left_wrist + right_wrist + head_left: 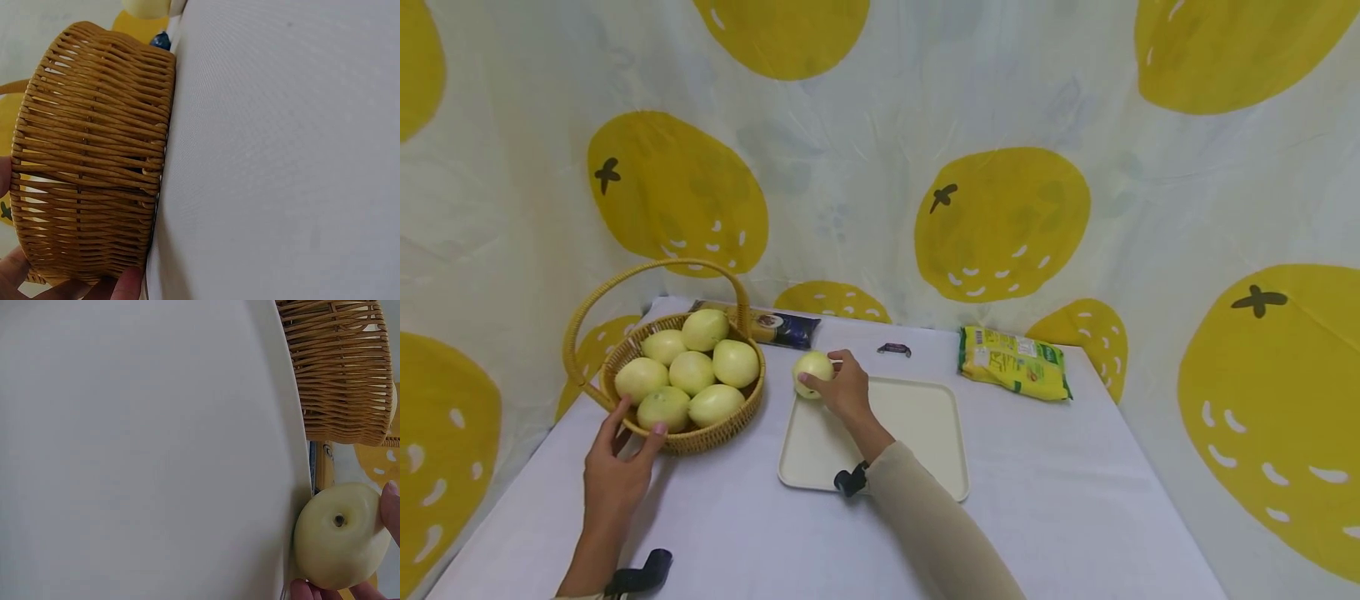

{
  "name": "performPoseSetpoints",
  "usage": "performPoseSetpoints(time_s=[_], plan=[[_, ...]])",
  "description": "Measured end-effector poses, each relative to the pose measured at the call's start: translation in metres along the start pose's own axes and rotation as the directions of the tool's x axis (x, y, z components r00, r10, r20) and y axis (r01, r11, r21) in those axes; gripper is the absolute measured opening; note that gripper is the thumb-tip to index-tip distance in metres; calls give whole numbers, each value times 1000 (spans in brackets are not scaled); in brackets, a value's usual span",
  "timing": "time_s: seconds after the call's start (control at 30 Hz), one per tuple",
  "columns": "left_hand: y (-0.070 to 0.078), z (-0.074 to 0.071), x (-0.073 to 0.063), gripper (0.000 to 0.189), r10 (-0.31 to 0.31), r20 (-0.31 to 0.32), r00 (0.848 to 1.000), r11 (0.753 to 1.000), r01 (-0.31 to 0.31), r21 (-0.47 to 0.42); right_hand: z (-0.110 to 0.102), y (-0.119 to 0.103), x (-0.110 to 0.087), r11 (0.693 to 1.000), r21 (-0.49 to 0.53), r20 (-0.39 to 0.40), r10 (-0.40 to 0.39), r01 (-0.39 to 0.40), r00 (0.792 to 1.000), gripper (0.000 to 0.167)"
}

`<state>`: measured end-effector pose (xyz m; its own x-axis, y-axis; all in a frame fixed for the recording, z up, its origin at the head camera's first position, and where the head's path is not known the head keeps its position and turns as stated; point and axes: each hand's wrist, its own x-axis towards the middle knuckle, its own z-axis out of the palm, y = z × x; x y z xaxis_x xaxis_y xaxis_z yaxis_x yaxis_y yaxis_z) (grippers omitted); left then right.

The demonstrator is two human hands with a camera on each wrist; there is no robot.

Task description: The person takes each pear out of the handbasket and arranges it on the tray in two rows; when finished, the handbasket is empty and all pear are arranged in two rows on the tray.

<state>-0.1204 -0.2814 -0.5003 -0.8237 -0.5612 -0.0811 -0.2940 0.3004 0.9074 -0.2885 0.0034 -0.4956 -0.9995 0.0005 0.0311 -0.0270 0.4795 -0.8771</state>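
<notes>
My right hand (848, 390) grips a pale yellow-green pear (813, 374) between thumb and fingers, over the far left corner of a cream tray (917, 425). In the right wrist view the dark dimple of this pear (340, 534) faces the camera, right at the rim of the tray (290, 381). A wicker basket (718, 433) with a tall arched handle stands to the left, with several similar pears (691, 372) in it. My left hand (617, 475) holds the basket's near side. Its thumb and fingers spread along the woven wall (94, 150) in the left wrist view.
Behind the basket lies a dark blue and tan packet (786, 329), partly hidden. A small dark wrapped candy (894, 348) lies beyond the tray. To the right is a yellow and green bag (1015, 363). A fruit-printed curtain (850, 208) hangs behind the white-covered table (1045, 500).
</notes>
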Motion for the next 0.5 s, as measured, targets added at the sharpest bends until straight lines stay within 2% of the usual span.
performPoseSetpoints(time_s=[0.3,0.5], plan=[[-4,0,0,79,40,2,999,999,-40,8,-7,-4,-2,999,29,32,-28,27,999,67],[-4,0,0,79,37,7,999,999,-38,22,-11,-8,-3,998,-31,17,-59,60,998,68]])
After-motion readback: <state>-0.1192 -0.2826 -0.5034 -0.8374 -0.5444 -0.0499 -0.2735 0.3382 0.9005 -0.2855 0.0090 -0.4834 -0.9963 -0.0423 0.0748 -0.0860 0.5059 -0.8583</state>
